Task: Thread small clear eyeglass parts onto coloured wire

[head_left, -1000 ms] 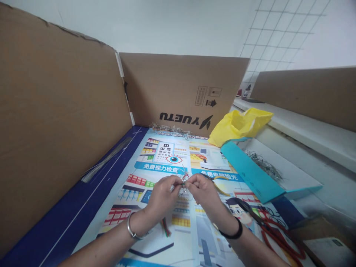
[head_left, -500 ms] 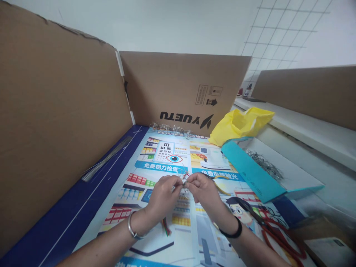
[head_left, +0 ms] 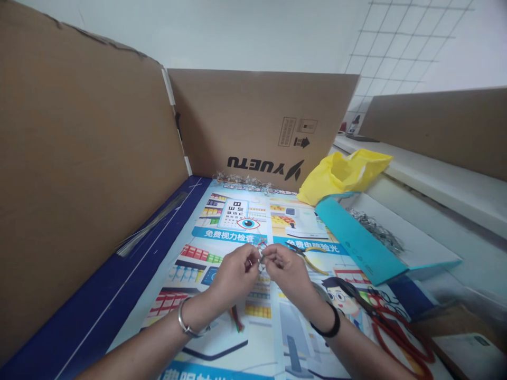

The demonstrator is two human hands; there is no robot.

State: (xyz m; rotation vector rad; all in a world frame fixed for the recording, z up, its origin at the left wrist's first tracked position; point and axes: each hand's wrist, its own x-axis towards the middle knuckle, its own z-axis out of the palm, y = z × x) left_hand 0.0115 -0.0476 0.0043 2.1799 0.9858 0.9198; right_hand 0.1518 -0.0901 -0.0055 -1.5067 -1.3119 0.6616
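My left hand (head_left: 236, 268) and my right hand (head_left: 288, 270) meet fingertip to fingertip over the printed poster. Both are pinched closed on a small piece of thin wire work (head_left: 261, 246), with clear and reddish bits showing above the fingers. Its lower part is mostly hidden by my fingers, and its exact kind is too small to tell. Just beyond my right hand lie yellow-handled pliers (head_left: 315, 261). A short bundle of red and green strands (head_left: 236, 319) lies beneath my left forearm.
A teal box (head_left: 362, 243) with tangled wire stands right, beside a yellow bag (head_left: 343, 174). Red-handled scissors (head_left: 400, 332) lie front right. Clear wired pieces (head_left: 245, 181) line the back cardboard wall (head_left: 253, 121). Straight wires (head_left: 152, 224) lie left.
My right fingers have shifted slightly on the small wire piece and curled more. My left hand stays nearly in place, and more of the pliers shows.
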